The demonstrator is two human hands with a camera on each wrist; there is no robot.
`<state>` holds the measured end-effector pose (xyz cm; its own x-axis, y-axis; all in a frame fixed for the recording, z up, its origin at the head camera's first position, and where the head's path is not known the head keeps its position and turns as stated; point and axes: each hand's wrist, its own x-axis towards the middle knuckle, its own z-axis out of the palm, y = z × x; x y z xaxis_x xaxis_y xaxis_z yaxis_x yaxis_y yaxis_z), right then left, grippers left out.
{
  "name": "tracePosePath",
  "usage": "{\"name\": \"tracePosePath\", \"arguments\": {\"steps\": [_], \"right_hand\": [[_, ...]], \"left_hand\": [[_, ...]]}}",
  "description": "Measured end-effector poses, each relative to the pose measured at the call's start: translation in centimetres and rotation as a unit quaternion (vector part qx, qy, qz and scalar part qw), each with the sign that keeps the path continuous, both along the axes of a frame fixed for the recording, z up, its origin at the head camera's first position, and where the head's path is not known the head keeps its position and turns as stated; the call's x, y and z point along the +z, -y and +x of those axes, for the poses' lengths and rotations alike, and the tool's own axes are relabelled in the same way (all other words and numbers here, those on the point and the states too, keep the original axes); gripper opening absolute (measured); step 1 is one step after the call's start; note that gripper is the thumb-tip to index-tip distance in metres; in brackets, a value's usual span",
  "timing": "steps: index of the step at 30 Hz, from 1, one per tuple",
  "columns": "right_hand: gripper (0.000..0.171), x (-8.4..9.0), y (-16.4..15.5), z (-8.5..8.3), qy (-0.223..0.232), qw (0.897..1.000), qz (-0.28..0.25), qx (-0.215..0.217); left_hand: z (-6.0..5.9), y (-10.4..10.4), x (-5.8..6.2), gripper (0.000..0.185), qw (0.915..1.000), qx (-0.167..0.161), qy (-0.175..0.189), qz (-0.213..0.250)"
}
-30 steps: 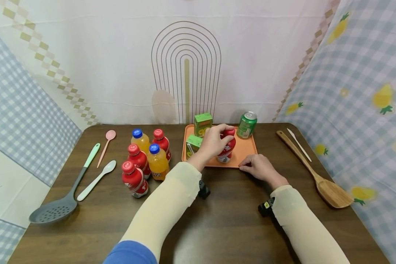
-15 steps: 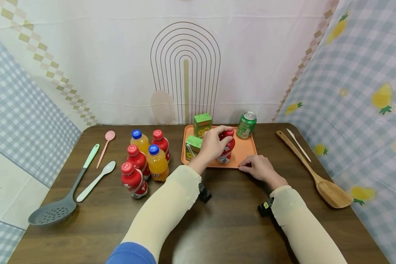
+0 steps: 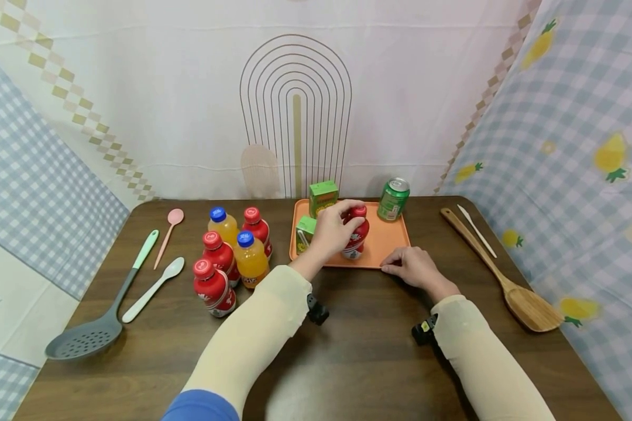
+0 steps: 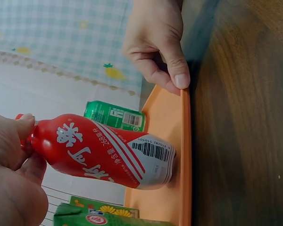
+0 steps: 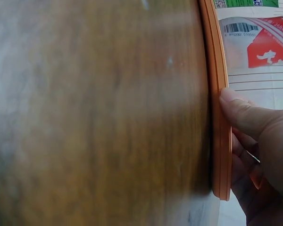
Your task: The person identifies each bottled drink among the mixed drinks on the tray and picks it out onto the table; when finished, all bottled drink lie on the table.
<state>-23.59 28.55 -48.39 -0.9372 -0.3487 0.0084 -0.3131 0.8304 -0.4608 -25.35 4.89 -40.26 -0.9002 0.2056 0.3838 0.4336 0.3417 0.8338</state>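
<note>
My left hand pinches a red plastic drink bottle by its neck, just below the cap. The bottle stands upright at the front middle of an orange tray, its base close over the tray floor in the left wrist view. At the tray's front right corner, my right hand pinches the rim, thumb laid along the edge in the right wrist view. Two green drink cartons occupy the tray's left side: one at the back, one in front partly hidden by my left hand. A green can stands at the back right corner.
Left of the tray cluster three red bottles and two orange-drink bottles with blue caps. Farther left lie a slotted turner, a white spoon and a pink spoon. A wooden spatula and white knife lie at right.
My left hand and the red bottle have shifted slightly left, toward the front carton, which is now more covered. My right hand stays at the tray's corner.
</note>
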Motion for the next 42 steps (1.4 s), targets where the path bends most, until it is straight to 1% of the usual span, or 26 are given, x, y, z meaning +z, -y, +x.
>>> {"name": "tracePosePath", "arguments": {"steps": [5,8,11,16,20,27,32,34,36,42], "right_hand": [[0.004,-0.2,-0.1,0.0,-0.001,1.000,-0.003,0.001],[0.004,-0.2,-0.1,0.1,-0.005,1.000,-0.003,0.001],[0.003,-0.2,-0.2,0.1,-0.006,1.000,-0.004,0.000],[0.004,-0.2,-0.2,0.2,-0.002,1.000,-0.007,-0.003],[0.004,-0.2,-0.2,0.3,-0.007,1.000,-0.005,-0.002],[0.004,-0.1,-0.3,0.3,-0.009,1.000,-0.002,-0.003],[0.004,-0.2,-0.4,0.2,-0.014,1.000,-0.003,0.001],[0.004,-0.2,-0.4,0.1,-0.014,1.000,-0.005,0.002],[0.004,-0.1,-0.4,0.1,-0.013,1.000,-0.008,0.003],[0.004,-0.1,-0.2,0.1,-0.017,1.000,-0.006,0.002]], "left_hand": [[0.4,0.8,0.3,0.028,0.9997,-0.018,-0.009,0.015],[0.9,1.4,0.6,0.028,0.9994,-0.023,-0.015,0.019],[1.6,2.0,1.0,0.028,0.9993,-0.026,-0.017,0.021],[3.2,3.2,1.5,0.029,0.9995,-0.022,-0.021,0.011],[4.6,4.7,1.7,0.029,0.9990,-0.025,-0.037,0.007],[6.8,7.9,1.3,0.027,0.9969,-0.038,-0.069,-0.003],[8.1,10.4,1.3,0.027,0.9973,-0.046,-0.057,-0.008],[8.6,11.3,1.5,0.026,0.9972,-0.056,-0.049,-0.009],[8.9,12.2,1.8,0.026,0.9965,-0.066,-0.048,-0.017],[9.3,14.8,2.9,0.027,0.9909,-0.083,-0.060,-0.087]]}}
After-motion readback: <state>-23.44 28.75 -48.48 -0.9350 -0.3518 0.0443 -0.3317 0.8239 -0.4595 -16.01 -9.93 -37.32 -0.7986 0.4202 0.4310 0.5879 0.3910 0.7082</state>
